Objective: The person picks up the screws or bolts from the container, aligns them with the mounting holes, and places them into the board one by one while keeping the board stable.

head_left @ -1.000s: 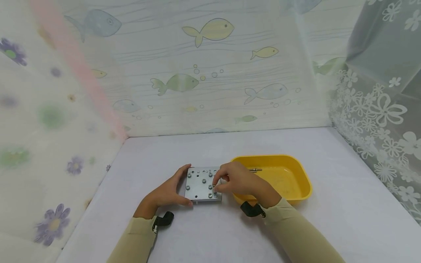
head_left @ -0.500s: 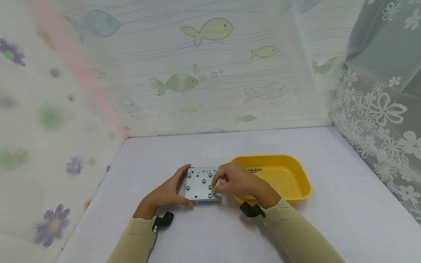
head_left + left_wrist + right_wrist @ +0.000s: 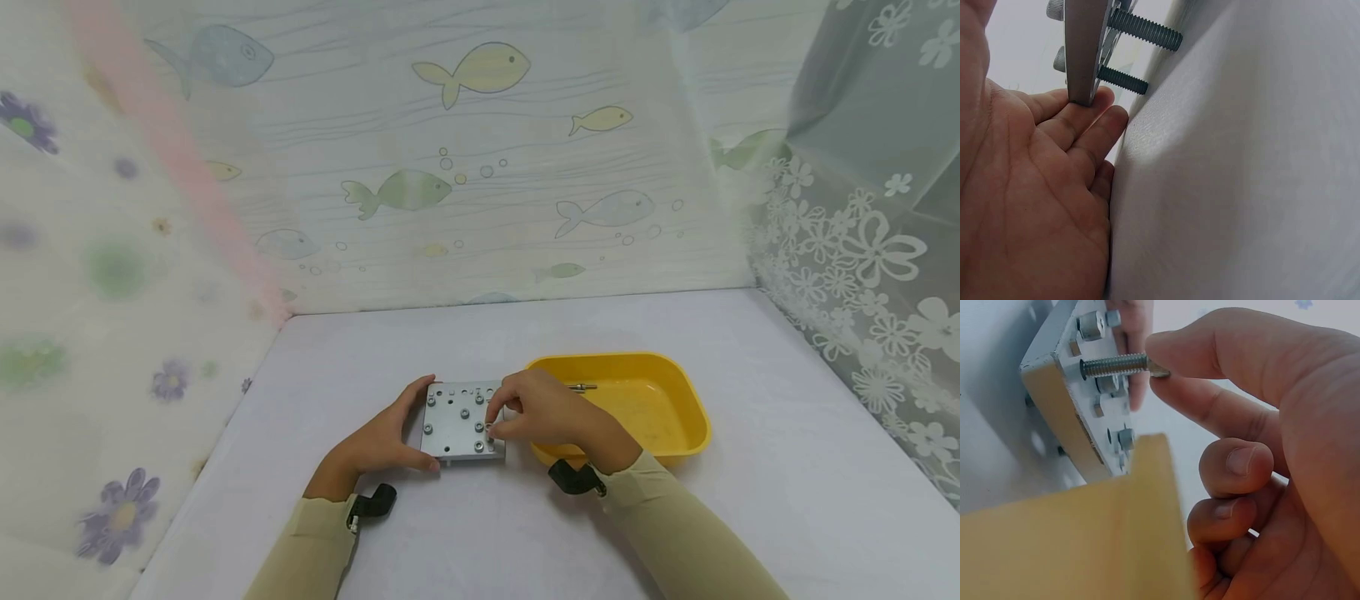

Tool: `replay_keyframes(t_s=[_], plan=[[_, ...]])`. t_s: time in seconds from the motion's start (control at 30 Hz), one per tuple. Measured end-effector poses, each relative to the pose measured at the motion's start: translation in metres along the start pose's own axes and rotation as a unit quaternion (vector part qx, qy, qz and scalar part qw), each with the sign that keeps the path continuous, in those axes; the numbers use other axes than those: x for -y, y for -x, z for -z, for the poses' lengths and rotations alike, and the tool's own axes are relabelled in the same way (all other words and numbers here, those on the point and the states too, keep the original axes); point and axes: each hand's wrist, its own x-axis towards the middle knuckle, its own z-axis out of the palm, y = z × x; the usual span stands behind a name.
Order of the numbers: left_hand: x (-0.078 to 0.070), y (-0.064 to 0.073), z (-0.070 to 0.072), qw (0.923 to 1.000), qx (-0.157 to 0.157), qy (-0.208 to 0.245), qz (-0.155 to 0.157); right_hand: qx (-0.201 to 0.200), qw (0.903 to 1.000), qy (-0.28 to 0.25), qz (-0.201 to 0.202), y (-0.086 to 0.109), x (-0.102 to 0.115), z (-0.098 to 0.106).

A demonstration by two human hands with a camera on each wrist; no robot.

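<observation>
A silver metal plate (image 3: 450, 421) stands slightly raised over the white table, with several socket-head bolts set in its top. My left hand (image 3: 378, 437) grips the plate at its left side, thumb near the front corner and fingers toward the back. Threaded bolt ends (image 3: 1147, 30) stick out of its underside in the left wrist view. Over the plate's right side, my right hand (image 3: 547, 408) pinches a bolt (image 3: 1119, 364) by its head between thumb and index finger. That bolt's thread points into a hole, most of its length still outside. The other right fingers are curled into the palm.
A yellow plastic basin (image 3: 693, 425) stands just right of the plate, under my right forearm. A few slim metal pieces (image 3: 581, 387) lie in its left part. Patterned curtains hang behind the table and on both sides.
My right fingertips shift very slightly left and then back right at the bolt. The left hand, the plate and the basin stay in place.
</observation>
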Motion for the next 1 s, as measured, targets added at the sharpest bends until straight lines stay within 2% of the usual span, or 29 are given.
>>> replay_keyframes(t_s=[0.53, 1.0], plan=[[0.0025, -0.0008, -0.0009, 1.0, 0.002, 0.003, -0.002, 0.006, 0.9997, 0.017, 0.015, 0.0012, 0.0011, 0.002], [0.0017, -0.0001, -0.0009, 1.0, 0.002, 0.002, -0.001, 0.01, 0.9991, 0.041, 0.008, 0.0, 0.0009, -0.0001]])
